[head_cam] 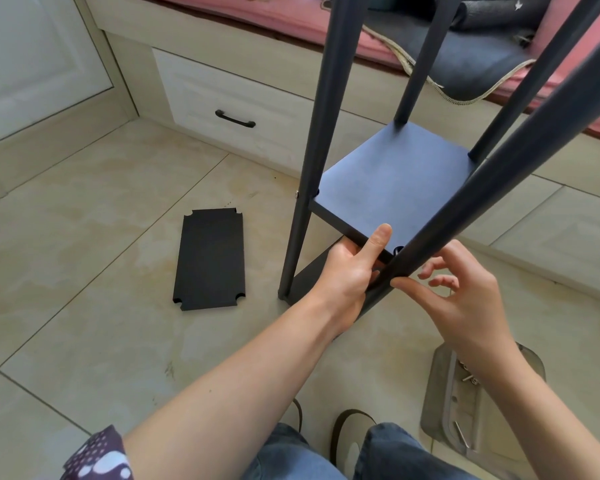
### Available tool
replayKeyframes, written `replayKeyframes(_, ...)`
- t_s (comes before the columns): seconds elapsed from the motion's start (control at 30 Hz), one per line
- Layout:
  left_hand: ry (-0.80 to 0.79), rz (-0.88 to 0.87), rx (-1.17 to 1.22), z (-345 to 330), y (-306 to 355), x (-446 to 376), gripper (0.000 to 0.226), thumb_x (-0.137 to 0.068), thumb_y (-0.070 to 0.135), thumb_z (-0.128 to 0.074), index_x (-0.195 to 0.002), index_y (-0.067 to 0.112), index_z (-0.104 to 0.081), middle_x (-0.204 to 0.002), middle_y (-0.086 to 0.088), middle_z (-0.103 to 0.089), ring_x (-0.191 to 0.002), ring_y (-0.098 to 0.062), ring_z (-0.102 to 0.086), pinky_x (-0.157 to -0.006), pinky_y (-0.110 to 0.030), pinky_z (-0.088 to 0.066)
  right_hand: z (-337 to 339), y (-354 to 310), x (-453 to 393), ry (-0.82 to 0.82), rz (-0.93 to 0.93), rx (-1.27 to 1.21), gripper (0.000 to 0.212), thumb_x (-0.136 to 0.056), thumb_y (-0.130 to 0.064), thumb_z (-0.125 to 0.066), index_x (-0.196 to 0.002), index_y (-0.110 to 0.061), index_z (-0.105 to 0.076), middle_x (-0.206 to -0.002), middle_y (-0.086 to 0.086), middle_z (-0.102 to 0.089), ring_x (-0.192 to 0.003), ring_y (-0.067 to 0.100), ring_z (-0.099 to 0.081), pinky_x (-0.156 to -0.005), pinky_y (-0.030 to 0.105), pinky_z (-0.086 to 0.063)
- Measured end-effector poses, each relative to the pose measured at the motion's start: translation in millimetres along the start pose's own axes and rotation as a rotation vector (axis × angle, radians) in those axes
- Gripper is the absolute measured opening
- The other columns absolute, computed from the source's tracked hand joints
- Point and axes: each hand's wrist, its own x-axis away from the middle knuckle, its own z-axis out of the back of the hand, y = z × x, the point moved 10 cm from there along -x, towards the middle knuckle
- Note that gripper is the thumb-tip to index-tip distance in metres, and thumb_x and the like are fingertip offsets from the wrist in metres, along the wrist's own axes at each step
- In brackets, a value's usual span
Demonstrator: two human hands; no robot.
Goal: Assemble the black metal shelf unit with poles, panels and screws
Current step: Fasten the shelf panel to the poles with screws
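Observation:
The black shelf frame stands on the floor, its poles (326,109) rising past the top of the view. A dark panel (392,181) sits between the poles, above a lower panel (309,277). My left hand (349,271) grips the near edge of the upper panel, thumb on top. My right hand (461,292) pinches with thumb and fingertips at the near right pole (492,178), just below the panel; whether it holds a screw is hidden. A spare black panel (210,259) with notched corners lies flat on the tiles to the left.
A clear plastic bag (465,396) with screws and a hex key lies on the floor at lower right. A cream drawer unit (236,98) with a pink cushion on top runs behind the frame. My knees and slippers are at the bottom.

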Motion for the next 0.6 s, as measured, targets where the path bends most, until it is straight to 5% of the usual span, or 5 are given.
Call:
replayKeyframes(0.17, -0.042, -0.027, 0.039, -6, 1, -1, 0.040, -0.102, 0.039, -0.054, -0.126, 0.008, -0.062, -0.124, -0.018, -0.068, -0.116, -0.031, -0.065, -0.097, -0.030, -0.053, 4, 6, -2, 0.016, -0.054, -0.016, 0.037, -0.073, -0.019, -0.082, -0.102, -0.032, -0.063, -0.094, -0.010, -0.063, -0.080, 0.018, -0.058, -0.072, 0.047, -0.052)
replayKeyframes(0.47, -0.093, -0.030, 0.075, -10, -1, -2, 0.030, -0.104, 0.028, -0.055, -0.125, 0.008, -0.060, -0.125, -0.024, -0.064, -0.118, -0.035, -0.063, -0.104, -0.042, -0.051, 6, 11, -3, 0.028, -0.123, -0.048, 0.038, -0.072, -0.025, -0.081, -0.105, -0.025, -0.063, -0.098, -0.007, -0.063, -0.082, 0.017, -0.060, -0.073, 0.051, -0.052)
replayKeyframes(0.6, -0.080, -0.022, 0.048, -2, -4, 2, 0.020, -0.103, 0.027, -0.055, -0.117, 0.015, -0.064, -0.118, -0.018, -0.069, -0.113, -0.030, -0.066, -0.098, -0.036, -0.054, -1, 19, 1, 0.026, -0.186, -0.100, 0.049, -0.066, -0.032, -0.084, -0.104, -0.038, -0.054, -0.103, -0.011, -0.063, -0.087, 0.012, -0.063, -0.071, 0.033, -0.058)
